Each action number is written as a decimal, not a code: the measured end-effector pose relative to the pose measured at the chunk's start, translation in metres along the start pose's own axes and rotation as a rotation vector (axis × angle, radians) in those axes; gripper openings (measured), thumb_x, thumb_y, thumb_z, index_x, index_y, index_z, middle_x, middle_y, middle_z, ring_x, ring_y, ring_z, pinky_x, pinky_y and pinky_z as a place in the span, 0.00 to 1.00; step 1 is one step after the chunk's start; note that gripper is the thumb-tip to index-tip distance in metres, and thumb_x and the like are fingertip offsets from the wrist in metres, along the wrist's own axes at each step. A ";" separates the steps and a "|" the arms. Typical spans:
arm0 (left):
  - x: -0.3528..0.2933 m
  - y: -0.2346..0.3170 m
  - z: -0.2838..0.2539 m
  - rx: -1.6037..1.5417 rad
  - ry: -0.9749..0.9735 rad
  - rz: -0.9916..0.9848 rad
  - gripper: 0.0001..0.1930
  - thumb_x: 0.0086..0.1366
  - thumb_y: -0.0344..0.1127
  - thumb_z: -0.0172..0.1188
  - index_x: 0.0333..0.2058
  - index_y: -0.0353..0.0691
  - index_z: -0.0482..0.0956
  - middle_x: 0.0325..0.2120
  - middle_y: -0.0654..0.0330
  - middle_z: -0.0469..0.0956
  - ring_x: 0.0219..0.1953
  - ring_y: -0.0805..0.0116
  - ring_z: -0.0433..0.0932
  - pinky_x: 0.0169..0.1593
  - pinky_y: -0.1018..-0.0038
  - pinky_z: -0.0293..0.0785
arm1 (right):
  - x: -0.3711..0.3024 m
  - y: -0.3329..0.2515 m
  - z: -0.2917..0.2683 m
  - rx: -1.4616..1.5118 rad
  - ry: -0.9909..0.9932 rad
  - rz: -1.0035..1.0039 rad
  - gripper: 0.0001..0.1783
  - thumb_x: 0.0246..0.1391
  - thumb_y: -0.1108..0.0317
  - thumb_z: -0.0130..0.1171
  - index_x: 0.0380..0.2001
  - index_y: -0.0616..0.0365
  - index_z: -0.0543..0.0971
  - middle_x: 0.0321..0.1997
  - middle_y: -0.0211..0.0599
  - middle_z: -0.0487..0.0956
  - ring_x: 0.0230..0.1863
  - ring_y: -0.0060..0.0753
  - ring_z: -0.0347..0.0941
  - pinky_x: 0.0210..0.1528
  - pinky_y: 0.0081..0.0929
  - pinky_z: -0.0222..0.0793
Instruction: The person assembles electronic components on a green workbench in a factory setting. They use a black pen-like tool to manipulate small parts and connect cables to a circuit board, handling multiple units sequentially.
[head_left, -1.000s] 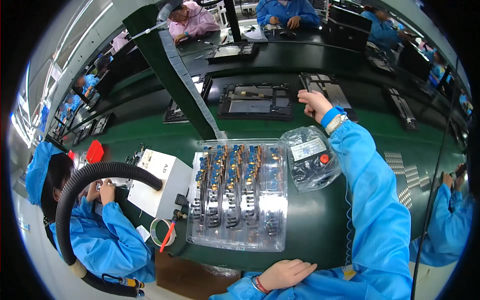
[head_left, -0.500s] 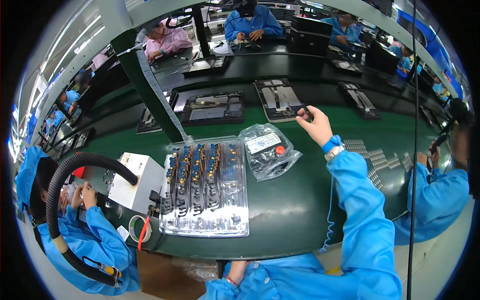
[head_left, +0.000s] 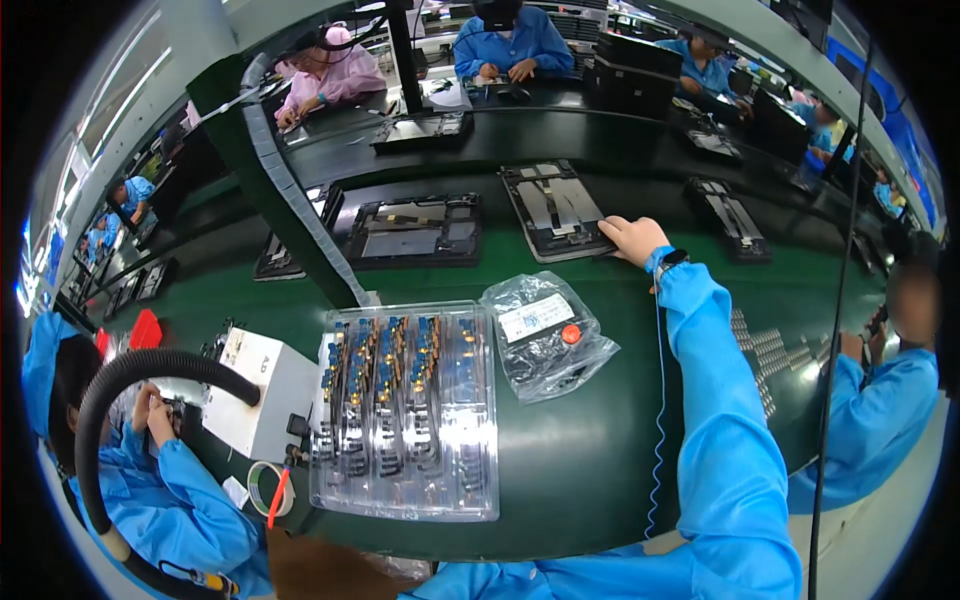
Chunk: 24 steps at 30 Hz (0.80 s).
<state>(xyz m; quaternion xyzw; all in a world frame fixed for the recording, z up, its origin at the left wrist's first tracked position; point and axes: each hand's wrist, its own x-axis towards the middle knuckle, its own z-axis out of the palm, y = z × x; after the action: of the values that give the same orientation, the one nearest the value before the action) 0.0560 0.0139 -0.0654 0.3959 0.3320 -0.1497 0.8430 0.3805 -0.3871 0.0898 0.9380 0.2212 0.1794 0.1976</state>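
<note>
My right hand (head_left: 637, 240) reaches forward to the near right corner of an opened tablet (head_left: 553, 205). Its fingers are closed over that corner, with the thumb mostly hidden. The tablet lies with its inside up, showing a silver battery area and dark cables in a black frame. A blue wrist strap with a coiled blue cord hangs from my right wrist. Nearer me lies a clear plastic bag (head_left: 545, 345) with a white label and a red round spot. To its left sits a clear tray (head_left: 478, 490) holding rows of flex cables. My left hand is out of sight.
More opened tablets (head_left: 415, 230) (head_left: 730, 220) lie along the dark line. At left stand a white box (head_left: 245, 395) with a black hose (head_left: 85, 440) and a tape roll (head_left: 270, 490). Small metal parts (head_left: 765, 350) lie at right. Co-workers sit at both sides and across.
My right hand has come down from above the tablet's corner, where it pinched something small and dark, onto that corner. My left hand, partly visible at the lower edge before, has left view.
</note>
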 end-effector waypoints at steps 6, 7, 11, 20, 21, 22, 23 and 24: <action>0.000 0.003 0.003 0.044 0.029 -0.013 0.13 0.61 0.33 0.49 0.41 0.32 0.74 0.32 0.56 0.77 0.34 0.65 0.74 0.40 0.72 0.71 | 0.020 -0.003 -0.007 -0.108 0.283 0.117 0.25 0.36 0.64 0.64 0.42 0.52 0.69 0.39 0.34 0.74 0.25 0.33 0.75 0.27 0.31 0.68; 0.000 0.003 0.003 0.044 0.026 -0.016 0.13 0.61 0.33 0.49 0.41 0.32 0.74 0.32 0.56 0.77 0.34 0.65 0.74 0.40 0.72 0.71 | 0.024 0.002 -0.007 -0.055 0.302 0.157 0.26 0.34 0.65 0.65 0.41 0.52 0.69 0.40 0.34 0.74 0.26 0.34 0.75 0.27 0.31 0.69; 0.002 0.006 0.004 0.041 -0.005 -0.021 0.13 0.61 0.34 0.49 0.41 0.32 0.74 0.32 0.55 0.77 0.34 0.65 0.75 0.41 0.72 0.71 | 0.038 -0.002 -0.025 0.204 0.537 0.366 0.24 0.31 0.70 0.65 0.39 0.49 0.73 0.40 0.32 0.76 0.31 0.38 0.76 0.32 0.31 0.71; -0.004 0.005 0.020 0.090 -0.180 -0.005 0.13 0.62 0.34 0.49 0.41 0.32 0.74 0.32 0.53 0.77 0.34 0.65 0.75 0.41 0.72 0.71 | 0.013 -0.024 -0.160 1.046 1.043 0.521 0.16 0.37 0.76 0.66 0.34 0.58 0.78 0.30 0.32 0.77 0.31 0.22 0.74 0.35 0.17 0.68; -0.005 0.002 0.025 0.100 -0.208 0.003 0.13 0.62 0.34 0.49 0.41 0.32 0.74 0.32 0.53 0.77 0.34 0.65 0.75 0.41 0.71 0.71 | -0.003 -0.032 -0.189 0.832 1.055 0.498 0.16 0.37 0.78 0.65 0.34 0.59 0.78 0.31 0.32 0.76 0.32 0.22 0.73 0.35 0.18 0.68; -0.005 0.000 0.030 0.108 -0.238 0.004 0.13 0.62 0.34 0.49 0.41 0.32 0.74 0.32 0.53 0.77 0.34 0.65 0.75 0.41 0.71 0.71 | -0.020 -0.035 -0.205 0.758 1.039 0.444 0.17 0.35 0.78 0.65 0.34 0.58 0.78 0.30 0.33 0.76 0.31 0.24 0.73 0.33 0.20 0.67; -0.006 -0.006 0.034 0.118 -0.265 0.002 0.13 0.62 0.34 0.49 0.41 0.32 0.74 0.33 0.53 0.77 0.34 0.65 0.75 0.41 0.71 0.71 | -0.038 -0.044 -0.221 0.674 1.005 0.360 0.18 0.34 0.79 0.64 0.34 0.58 0.78 0.30 0.35 0.76 0.30 0.27 0.72 0.33 0.21 0.67; -0.004 -0.008 0.040 0.128 -0.296 0.006 0.13 0.62 0.34 0.49 0.41 0.33 0.74 0.33 0.53 0.77 0.35 0.64 0.75 0.41 0.71 0.71 | -0.057 -0.055 -0.240 0.593 0.968 0.276 0.18 0.33 0.80 0.63 0.34 0.57 0.78 0.29 0.36 0.76 0.29 0.29 0.72 0.32 0.22 0.68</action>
<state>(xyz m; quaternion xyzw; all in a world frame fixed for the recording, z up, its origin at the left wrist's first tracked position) 0.0665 -0.0219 -0.0482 0.4233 0.1928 -0.2245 0.8563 0.2118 -0.2996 0.2562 0.7846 0.2030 0.5421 -0.2221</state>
